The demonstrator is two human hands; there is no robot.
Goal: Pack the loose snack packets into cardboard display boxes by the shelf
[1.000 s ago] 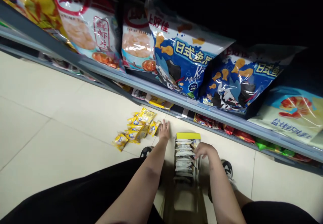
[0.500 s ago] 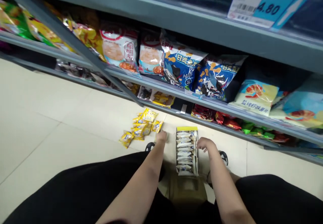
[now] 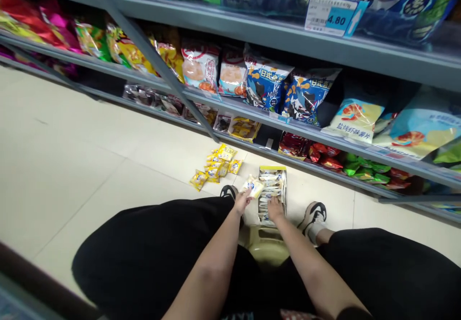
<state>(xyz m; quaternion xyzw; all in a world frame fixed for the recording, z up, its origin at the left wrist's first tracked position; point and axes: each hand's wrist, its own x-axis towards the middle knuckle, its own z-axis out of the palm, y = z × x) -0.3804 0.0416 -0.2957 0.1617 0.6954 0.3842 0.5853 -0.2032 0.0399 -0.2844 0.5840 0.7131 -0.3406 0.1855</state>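
Observation:
My left hand (image 3: 243,202) is closed on a pale yellow-and-white snack packet (image 3: 252,186), held up just beside the box's left side. On the floor between my feet sits an open display box (image 3: 272,168) with a yellow rim at its far end. White snack packets (image 3: 264,198) stand in it on edge, packed in a row, with more along the right side. My right hand (image 3: 275,209) lies over the near half of the box, fingers slightly apart and touching the packets; its fingertips are partly hidden among them. A loose pile of yellow snack packets (image 3: 216,167) lies left of the box.
A beige plastic stool (image 3: 268,249) stands just behind the box, between my legs. My shoes (image 3: 314,216) flank the box. Ahead runs a grey shelf (image 3: 245,144) with chip bags (image 3: 268,82), boxed yellow packets (image 3: 244,129), red packets (image 3: 293,145) and a slanting upright (image 3: 173,84).
My left hand has risen from near the yellow pile and moved to the box, now showing a pale packet. My right hand has moved from beside the box onto its packets. The view has shifted.

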